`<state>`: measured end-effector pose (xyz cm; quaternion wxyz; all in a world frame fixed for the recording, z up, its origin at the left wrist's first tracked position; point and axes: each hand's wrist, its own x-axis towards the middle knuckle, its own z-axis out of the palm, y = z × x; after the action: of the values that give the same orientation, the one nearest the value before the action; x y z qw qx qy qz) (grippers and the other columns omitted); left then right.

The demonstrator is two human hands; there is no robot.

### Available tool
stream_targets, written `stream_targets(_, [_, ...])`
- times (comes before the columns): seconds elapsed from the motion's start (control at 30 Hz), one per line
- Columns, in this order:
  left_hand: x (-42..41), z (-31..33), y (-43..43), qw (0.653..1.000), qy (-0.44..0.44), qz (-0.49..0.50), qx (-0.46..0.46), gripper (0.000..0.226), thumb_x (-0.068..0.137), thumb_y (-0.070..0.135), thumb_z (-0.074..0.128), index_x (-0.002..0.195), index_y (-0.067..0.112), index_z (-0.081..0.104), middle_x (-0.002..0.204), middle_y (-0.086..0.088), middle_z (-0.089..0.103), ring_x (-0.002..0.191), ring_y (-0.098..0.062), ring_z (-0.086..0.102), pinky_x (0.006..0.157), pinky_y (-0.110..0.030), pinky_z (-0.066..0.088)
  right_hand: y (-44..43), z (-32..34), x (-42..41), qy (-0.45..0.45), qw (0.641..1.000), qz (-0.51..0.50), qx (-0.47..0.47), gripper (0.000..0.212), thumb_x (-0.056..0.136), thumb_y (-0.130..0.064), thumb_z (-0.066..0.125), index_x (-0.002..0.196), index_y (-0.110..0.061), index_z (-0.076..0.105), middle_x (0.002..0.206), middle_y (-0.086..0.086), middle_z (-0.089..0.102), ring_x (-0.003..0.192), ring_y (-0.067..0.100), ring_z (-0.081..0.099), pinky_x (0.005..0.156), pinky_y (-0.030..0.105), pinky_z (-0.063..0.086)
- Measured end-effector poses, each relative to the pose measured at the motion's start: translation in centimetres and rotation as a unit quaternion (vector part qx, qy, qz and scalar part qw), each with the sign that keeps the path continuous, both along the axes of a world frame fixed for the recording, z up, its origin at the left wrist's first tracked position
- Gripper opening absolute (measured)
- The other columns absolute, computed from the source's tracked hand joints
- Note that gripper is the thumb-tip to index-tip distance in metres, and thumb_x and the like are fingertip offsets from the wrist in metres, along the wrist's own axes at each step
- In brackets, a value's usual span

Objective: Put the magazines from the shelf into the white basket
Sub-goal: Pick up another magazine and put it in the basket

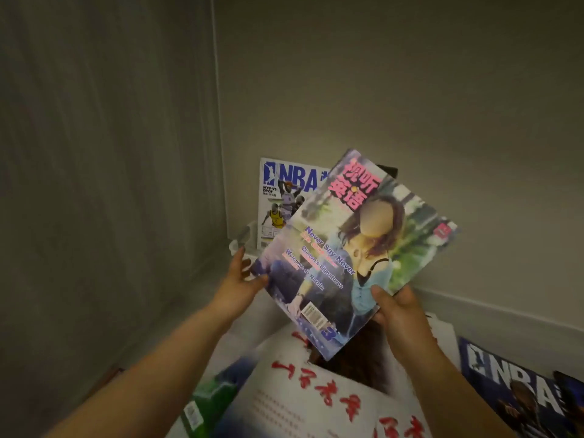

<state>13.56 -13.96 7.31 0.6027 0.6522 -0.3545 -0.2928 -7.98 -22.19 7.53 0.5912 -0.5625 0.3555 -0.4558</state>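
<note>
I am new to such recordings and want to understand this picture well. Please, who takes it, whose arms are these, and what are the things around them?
There is no machine here. A person wears a camera on the head, so you look forward and down along that person's own two bare arms. The left hand and the right hand together hold one colourful magazine up at a tilt, with the right thumb on its cover. Behind it a white NBA magazine stands in the corner of the walls. Below lie white covers with red writing, a green and blue magazine at the left and a dark NBA magazine at the right. I cannot clearly make out a white basket.
</note>
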Motion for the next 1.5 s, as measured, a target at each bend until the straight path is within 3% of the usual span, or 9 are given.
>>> stream_targets(0.1, [3.9,1.0,-2.9,0.993,-0.113,-0.016,0.017,0.061,0.084,0.002,0.054,0.138,0.011,0.027,0.135,-0.012,0.044,0.113,-0.017,0.046,0.081,-0.010,0.043,-1.7,1.1,3.0,0.041,0.999,-0.008,-0.026,0.024,0.088,0.002,0.045,0.096,-0.018,0.055,0.090,-0.001,0.062,0.073,0.007,0.062,0.059,0.012,0.052])
stream_targets(0.17, [5.8,1.5,-4.7,0.991,-0.108,-0.077,0.026,0.052,0.085,-0.001,0.051,0.134,0.006,0.034,0.129,-0.017,0.052,0.102,-0.016,0.050,0.071,-0.016,0.045,-2.8,1.7,5.1,0.080,0.995,-0.015,-0.060,0.021,0.088,0.002,0.046,0.101,-0.011,0.055,0.093,0.004,0.062,0.076,0.013,0.060,0.060,0.011,0.051])
stream_targets(0.3, [8.3,1.4,-7.9,0.989,-0.141,-0.021,0.047,0.036,0.085,-0.002,0.048,0.121,0.000,0.046,0.121,-0.021,0.058,0.109,-0.030,0.055,0.087,-0.031,0.044,-5.1,2.7,9.5,0.195,0.968,-0.002,-0.160,0.030,0.088,0.001,0.045,0.117,-0.002,0.052,0.106,0.004,0.057,0.095,0.016,0.053,0.067,0.004,0.041])
stream_targets(0.47, [11.0,2.1,-11.3,0.984,-0.160,0.071,0.030,0.025,0.087,0.005,0.047,0.111,0.003,0.052,0.108,-0.016,0.063,0.087,-0.018,0.052,0.070,-0.022,0.035,-9.0,4.1,14.1,0.205,0.959,-0.057,-0.185,0.036,0.089,0.002,0.041,0.124,-0.003,0.047,0.121,0.015,0.057,0.111,0.027,0.052,0.082,0.017,0.036])
stream_targets(0.9, [15.0,-2.0,-19.4,0.983,-0.158,0.050,0.077,0.023,0.083,-0.003,0.045,0.102,-0.002,0.058,0.106,-0.026,0.064,0.098,-0.038,0.059,0.088,-0.046,0.050,-16.2,-1.4,18.1,0.283,0.953,-0.099,-0.052,0.024,0.090,-0.003,0.040,0.103,0.004,0.059,0.092,0.016,0.060,0.080,0.024,0.053,0.068,0.027,0.042])
stream_targets(1.0, [15.0,-3.3,-20.2,0.981,-0.164,0.050,0.096,0.022,0.084,-0.002,0.045,0.101,-0.003,0.058,0.106,-0.026,0.064,0.098,-0.037,0.059,0.085,-0.040,0.048,-16.7,-2.6,18.4,0.279,0.954,-0.108,-0.026,0.024,0.090,-0.001,0.040,0.104,0.007,0.058,0.097,0.022,0.062,0.076,0.028,0.056,0.063,0.021,0.045])
stream_targets(1.13, [14.8,-3.3,-21.5,0.979,-0.175,0.058,0.090,0.024,0.084,0.004,0.046,0.107,0.005,0.054,0.108,-0.018,0.063,0.098,-0.031,0.058,0.076,-0.031,0.043,-17.9,-3.2,18.9,0.254,0.958,-0.131,-0.036,0.024,0.089,-0.005,0.046,0.109,0.003,0.055,0.103,0.020,0.063,0.095,0.034,0.059,0.074,0.029,0.041])
stream_targets(1.33, [14.7,-4.2,-22.4,0.980,-0.177,0.060,0.063,0.038,0.083,-0.001,0.046,0.119,0.009,0.048,0.124,-0.016,0.054,0.111,-0.030,0.054,0.099,-0.042,0.044,-18.1,-3.7,18.9,0.210,0.957,-0.183,-0.074,0.032,0.084,0.000,0.053,0.115,-0.002,0.048,0.103,0.007,0.054,0.089,0.015,0.050,0.069,0.021,0.042])
stream_targets(1.5, [15.1,-4.5,-22.7,0.978,-0.169,0.083,0.087,0.028,0.091,0.012,0.041,0.116,0.007,0.052,0.117,-0.017,0.062,0.105,-0.033,0.056,0.080,-0.028,0.038,-18.8,-4.5,18.1,0.282,0.934,-0.212,-0.051,0.019,0.087,-0.013,0.051,0.100,0.000,0.057,0.101,0.018,0.064,0.079,0.020,0.051,0.069,0.027,0.037])
